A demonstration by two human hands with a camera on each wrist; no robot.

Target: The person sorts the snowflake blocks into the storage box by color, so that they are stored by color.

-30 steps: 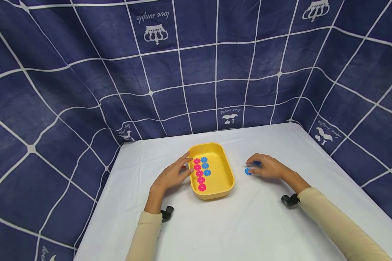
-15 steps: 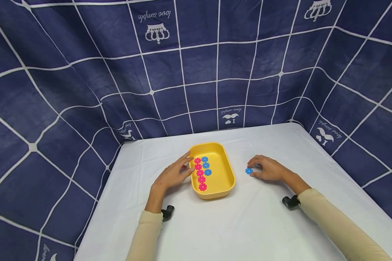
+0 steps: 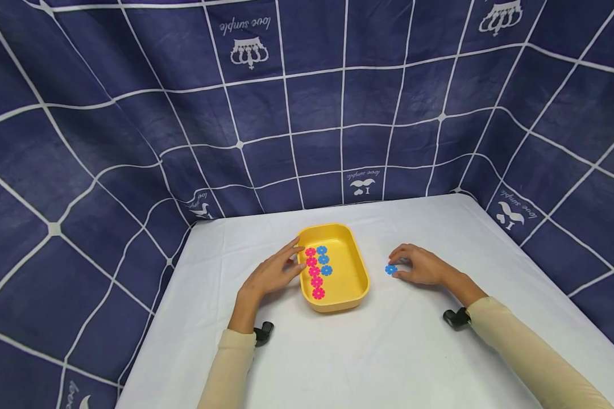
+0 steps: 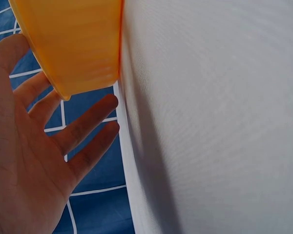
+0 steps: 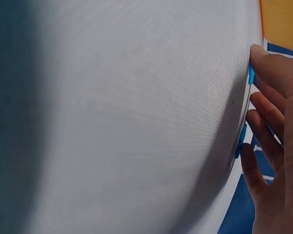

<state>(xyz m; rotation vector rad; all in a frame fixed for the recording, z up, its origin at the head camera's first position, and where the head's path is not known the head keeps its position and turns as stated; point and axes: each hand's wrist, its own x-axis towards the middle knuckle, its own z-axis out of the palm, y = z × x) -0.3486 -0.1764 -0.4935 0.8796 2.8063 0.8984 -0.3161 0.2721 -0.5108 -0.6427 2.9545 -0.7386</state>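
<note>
Several pink flower discs (image 3: 316,282) form a column along the left of a yellow tray (image 3: 355,278), with 3 blue flower discs (image 3: 326,270) beside them. My left hand (image 3: 272,275) rests at the tray's left rim, fingers spread and fairly straight; in the left wrist view its thumb touches the rim. Right of the tray, my right hand (image 3: 418,266) pinches a loose blue flower disc (image 3: 391,269) between thumb and forefinger, low over the tablecloth. The right wrist view shows another blue disc (image 5: 241,141) on the cloth near that hand's outer fingers.
A white cloth (image 3: 337,358) covers the table. Dark blue curtain (image 3: 312,125) with white grid lines hangs behind and along both sides. Each wrist wears a small black camera (image 3: 456,318).
My right thumb and forefinger have come together on the edges of the loose blue disc. The left hand stays at the tray rim, and the discs inside lie as before.
</note>
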